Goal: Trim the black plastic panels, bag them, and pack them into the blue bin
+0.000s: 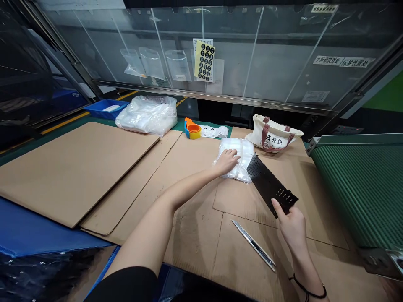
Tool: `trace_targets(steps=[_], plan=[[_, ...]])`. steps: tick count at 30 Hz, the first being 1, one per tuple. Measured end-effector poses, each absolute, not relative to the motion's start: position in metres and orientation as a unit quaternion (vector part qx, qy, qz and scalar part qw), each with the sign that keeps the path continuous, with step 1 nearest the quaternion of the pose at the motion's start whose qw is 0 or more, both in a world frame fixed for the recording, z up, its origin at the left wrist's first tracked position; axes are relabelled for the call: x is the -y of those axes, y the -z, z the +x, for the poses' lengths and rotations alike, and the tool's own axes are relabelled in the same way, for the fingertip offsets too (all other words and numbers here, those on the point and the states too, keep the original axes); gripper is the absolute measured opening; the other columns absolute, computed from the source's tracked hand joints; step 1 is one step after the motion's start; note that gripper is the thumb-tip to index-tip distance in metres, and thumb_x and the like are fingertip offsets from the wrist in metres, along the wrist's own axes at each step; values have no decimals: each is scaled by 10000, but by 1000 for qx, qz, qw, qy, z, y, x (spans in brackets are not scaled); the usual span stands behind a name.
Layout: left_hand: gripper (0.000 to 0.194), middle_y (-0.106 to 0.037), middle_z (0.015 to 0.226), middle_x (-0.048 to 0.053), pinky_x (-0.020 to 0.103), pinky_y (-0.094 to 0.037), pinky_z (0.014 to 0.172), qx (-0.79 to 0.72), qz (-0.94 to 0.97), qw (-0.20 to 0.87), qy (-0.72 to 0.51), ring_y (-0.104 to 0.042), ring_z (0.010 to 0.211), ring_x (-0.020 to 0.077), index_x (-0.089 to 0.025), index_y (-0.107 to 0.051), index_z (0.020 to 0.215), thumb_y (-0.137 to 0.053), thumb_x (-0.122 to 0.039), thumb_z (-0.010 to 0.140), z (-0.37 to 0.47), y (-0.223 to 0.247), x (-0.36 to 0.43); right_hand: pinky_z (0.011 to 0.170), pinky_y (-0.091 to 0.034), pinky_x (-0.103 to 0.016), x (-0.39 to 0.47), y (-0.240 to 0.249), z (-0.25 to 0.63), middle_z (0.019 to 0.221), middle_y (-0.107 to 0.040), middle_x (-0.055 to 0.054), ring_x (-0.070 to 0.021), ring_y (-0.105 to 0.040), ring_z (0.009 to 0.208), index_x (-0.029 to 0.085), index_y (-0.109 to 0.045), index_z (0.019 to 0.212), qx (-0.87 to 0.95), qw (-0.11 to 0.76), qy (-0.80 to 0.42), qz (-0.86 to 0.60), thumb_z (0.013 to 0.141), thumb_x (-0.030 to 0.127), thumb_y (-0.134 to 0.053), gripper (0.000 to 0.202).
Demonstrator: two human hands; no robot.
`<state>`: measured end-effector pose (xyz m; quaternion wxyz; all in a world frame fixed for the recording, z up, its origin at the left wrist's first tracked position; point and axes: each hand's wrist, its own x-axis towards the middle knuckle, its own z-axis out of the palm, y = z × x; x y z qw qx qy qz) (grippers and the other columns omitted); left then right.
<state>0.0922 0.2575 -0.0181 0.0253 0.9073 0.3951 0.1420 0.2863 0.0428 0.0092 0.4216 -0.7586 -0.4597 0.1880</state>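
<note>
My right hand grips one end of a flat black perforated panel, thumb on its upper face. The panel is held tilted over the cardboard, with its far end beside a stack of clear plastic bags. My left hand rests on top of that stack, palm down, its fingers slightly bent and apart. No lifted bag shows in it. Between my arms, a slim silver utility knife lies on the cardboard-covered table.
Behind the stack stand a cloth tote bag, an orange-yellow tape dispenser with a label strip, a bulky plastic bundle and a blue tray. A green conveyor belt runs at right. Cardboard sheets lie left.
</note>
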Motion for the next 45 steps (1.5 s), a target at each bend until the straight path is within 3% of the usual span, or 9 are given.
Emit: trace_targets(steps=[3, 6, 14, 19, 24, 28, 32, 35, 45], plan=[[295, -601, 1182, 130, 350, -456, 869, -382, 916, 31, -121, -593, 1044, 235, -135, -520, 1183, -496, -198, 897, 92, 21, -255, 517, -433, -295, -43, -10, 286, 678, -675, -109, -242, -596, 611, 125, -674, 782, 461, 425, -188, -756, 649, 699, -564, 599], [371, -619, 1172, 92, 286, -464, 825, -356, 929, 27, -101, -596, 1040, 201, -153, -486, 1209, -565, -202, 850, 92, 24, -255, 468, -401, -291, -43, -10, 286, 554, -608, -75, -217, -546, 521, 146, -638, 679, 459, 420, -189, -760, 644, 693, -565, 552], [278, -630, 989, 196, 406, -396, 795, -366, 925, -71, -76, -584, 934, 291, -83, -595, 983, -335, -39, 894, 107, 20, -257, 523, -424, -311, -43, -7, 285, 622, -650, -101, -255, -588, 599, 138, -660, 752, 455, 425, -188, -760, 636, 700, -556, 583], [291, -627, 948, 175, 404, -366, 828, -357, 924, -104, -93, -550, 954, 280, -110, -620, 882, -343, -23, 890, 94, 9, -263, 565, -441, -321, -43, -3, 285, 762, -703, -152, -291, -633, 709, 119, -684, 817, 455, 428, -183, -759, 653, 729, -541, 648], [262, -631, 1000, 140, 334, -384, 780, -324, 934, -111, -104, -539, 914, 228, -134, -612, 914, -353, -140, 953, 55, -1, -263, 563, -442, -322, -41, -2, 286, 774, -709, -159, -296, -639, 708, 116, -688, 832, 455, 426, -183, -760, 658, 723, -546, 647], [245, -648, 893, 83, 293, -391, 816, -286, 948, -112, -87, -548, 865, 190, -159, -608, 909, -384, -59, 908, 33, 1, -253, 553, -433, -315, -42, -2, 284, 767, -704, -151, -285, -630, 697, 126, -683, 804, 457, 430, -181, -758, 661, 693, -554, 598], [322, -648, 930, 113, 420, -334, 961, -302, 940, -126, -92, -549, 924, 237, -145, -601, 1010, -338, -11, 883, 41, 10, -242, 518, -411, -298, -43, -2, 281, 648, -660, -95, -236, -582, 595, 137, -670, 779, 461, 430, -182, -755, 687, 651, -558, 534], [313, -629, 1007, 167, 478, -345, 916, -323, 932, -125, -102, -552, 954, 280, -124, -591, 1033, -342, -19, 875, 60, 17, -238, 507, -405, -289, -44, -4, 279, 611, -635, -66, -204, -542, 545, 143, -665, 763, 471, 427, -182, -750, 707, 629, -555, 501], [190, -655, 808, 75, 311, -418, 742, -343, 935, -13, -95, -592, 789, 190, -157, -620, 853, -448, -92, 905, 71, 17, -246, 490, -399, -286, -45, -9, 276, 590, -615, -60, -184, -503, 505, 107, -686, 815, 483, 428, -170, -745, 713, 619, -535, 544]])
